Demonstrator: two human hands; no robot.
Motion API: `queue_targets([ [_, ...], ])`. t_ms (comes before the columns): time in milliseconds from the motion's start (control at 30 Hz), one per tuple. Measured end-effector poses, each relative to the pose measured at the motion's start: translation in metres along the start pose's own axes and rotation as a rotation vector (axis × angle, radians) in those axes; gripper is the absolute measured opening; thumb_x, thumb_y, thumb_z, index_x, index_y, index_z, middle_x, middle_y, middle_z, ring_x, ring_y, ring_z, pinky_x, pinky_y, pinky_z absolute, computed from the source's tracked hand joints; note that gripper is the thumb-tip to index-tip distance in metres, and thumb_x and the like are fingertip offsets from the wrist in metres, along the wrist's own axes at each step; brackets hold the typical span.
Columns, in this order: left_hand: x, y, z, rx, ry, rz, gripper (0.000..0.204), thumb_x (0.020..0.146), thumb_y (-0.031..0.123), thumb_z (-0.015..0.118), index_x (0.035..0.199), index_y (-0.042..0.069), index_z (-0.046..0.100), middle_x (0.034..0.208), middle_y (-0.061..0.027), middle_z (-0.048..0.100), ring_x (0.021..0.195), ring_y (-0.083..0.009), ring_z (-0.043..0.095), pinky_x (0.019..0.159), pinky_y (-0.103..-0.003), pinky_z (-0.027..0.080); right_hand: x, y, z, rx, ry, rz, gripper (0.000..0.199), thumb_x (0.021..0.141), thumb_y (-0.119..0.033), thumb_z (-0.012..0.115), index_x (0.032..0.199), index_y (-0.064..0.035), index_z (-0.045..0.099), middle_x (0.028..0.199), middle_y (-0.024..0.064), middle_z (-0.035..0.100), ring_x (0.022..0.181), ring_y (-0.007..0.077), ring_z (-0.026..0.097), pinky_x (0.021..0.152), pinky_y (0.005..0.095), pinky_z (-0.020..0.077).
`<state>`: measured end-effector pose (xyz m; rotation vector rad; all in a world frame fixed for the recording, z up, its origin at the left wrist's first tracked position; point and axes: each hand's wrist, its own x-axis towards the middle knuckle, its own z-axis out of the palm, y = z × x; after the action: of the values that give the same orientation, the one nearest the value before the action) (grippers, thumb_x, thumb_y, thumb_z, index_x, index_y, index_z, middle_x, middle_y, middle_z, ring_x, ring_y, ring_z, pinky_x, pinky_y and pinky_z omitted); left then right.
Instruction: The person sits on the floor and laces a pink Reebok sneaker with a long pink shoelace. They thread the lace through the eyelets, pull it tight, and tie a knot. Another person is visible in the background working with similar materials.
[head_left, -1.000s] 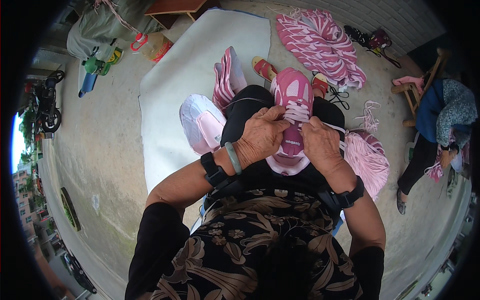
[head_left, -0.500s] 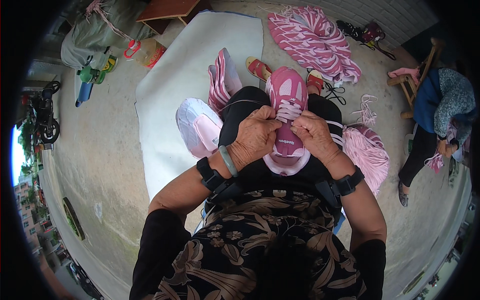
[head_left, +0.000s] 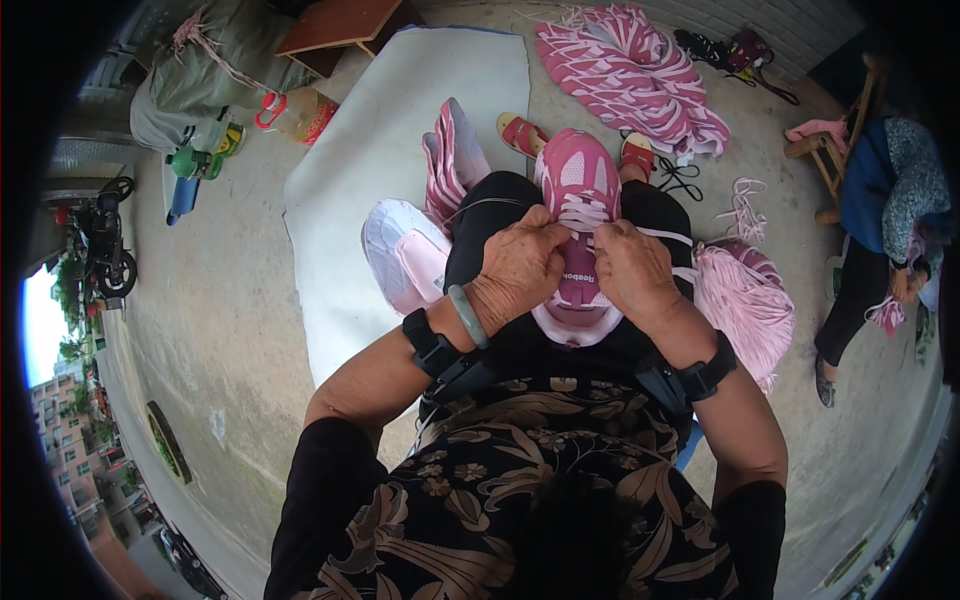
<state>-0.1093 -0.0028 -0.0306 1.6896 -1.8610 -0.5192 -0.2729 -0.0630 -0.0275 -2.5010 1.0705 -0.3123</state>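
On the left, a clear plastic bottle with a red handle (head_left: 298, 113) is carrying a red-and-yellow label (head_left: 319, 120) too small for us to read. Our bare left hand (head_left: 522, 260) is closing on the left lacing edge of a pink mesh sneaker with pale laces (head_left: 579, 165), which is resting between our black-trousered legs (head_left: 497, 203), toe pointing away. White lettering is showing on its tongue (head_left: 580, 288). Our bare right hand (head_left: 638, 268) is gripping the right lacing edge, sitting farther outward than half a second ago; our fingers are hiding whether lace is being pinched. A blue-clad seated co-worker (head_left: 868, 215) is blurring into the dark rim.
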Motion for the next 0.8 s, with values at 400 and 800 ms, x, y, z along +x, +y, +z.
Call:
queue_targets([
  [400,-0.002,0.004,0.007,-0.019,0.062,0.0,0.023,0.069,0.004,0.059,0.091,0.003,0.063,0.089,-0.013,0.055,0.083,-0.031,0.058,0.072,-0.036,0.048,0.005,0.018,0.045,0.553,0.252,0.3,0.004,0.076,-0.005,0.057,0.079,-0.0044,0.054,0.071,0.0153,0.06,0.072,0.0353,0.059,0.066,0.0406,0.0466],
  [800,0.004,0.003,0.008,0.057,0.045,0.062,0.022,0.068,-0.001,0.056,0.089,0.001,0.062,0.097,-0.0146,0.055,0.092,-0.0319,0.056,0.079,-0.035,0.046,-0.002,0.003,0.024,0.229,0.223,0.173,0.006,0.068,-0.003,0.057,0.074,-0.0052,0.054,0.07,0.0141,0.059,0.069,0.0351,0.059,0.063,0.0411,0.047],
])
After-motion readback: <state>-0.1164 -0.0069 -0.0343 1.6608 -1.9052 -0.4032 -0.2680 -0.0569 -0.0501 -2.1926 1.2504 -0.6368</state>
